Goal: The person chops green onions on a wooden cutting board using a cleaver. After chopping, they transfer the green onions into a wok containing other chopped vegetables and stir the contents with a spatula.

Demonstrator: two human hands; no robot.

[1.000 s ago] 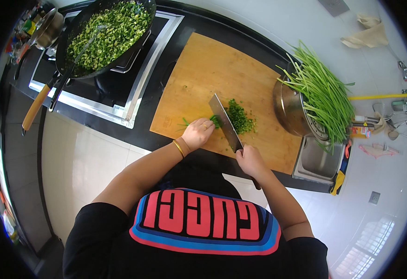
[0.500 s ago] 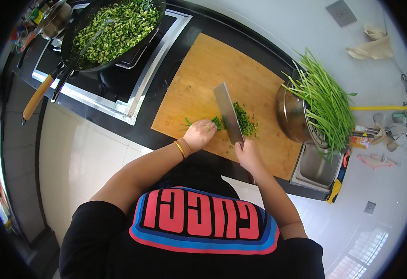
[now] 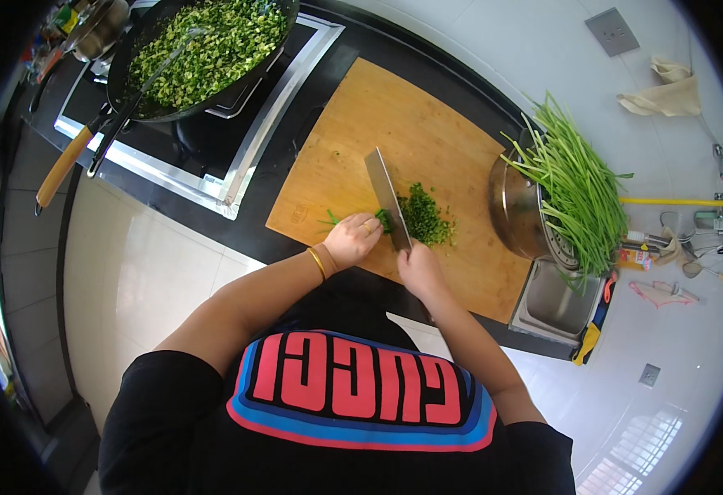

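Note:
On the wooden cutting board (image 3: 337, 124), my left hand (image 3: 353, 240) is closed over a small bunch of green chives (image 3: 385, 221), pressing it down. Some stalk ends poke out to the left of the fingers. My right hand (image 3: 420, 268) grips the handle of a cleaver (image 3: 388, 198), its blade upright just right of my left fingertips. The handle itself is mostly covered by my fingers. A heap of finely chopped chives (image 3: 426, 216) lies against the blade's right side.
A steel pot (image 3: 514, 206) at the board's right holds a large pile of long uncut chives (image 3: 580, 194). A small sink (image 3: 558, 301) is below it. At upper left, a wok (image 3: 122, 78) full of chopped greens sits on the stove, its wooden handle (image 3: 63, 172) sticking out.
The cleaver and my right hand have moved left, closer to my left fingertips. My left hand still holds the bunch in nearly the same place.

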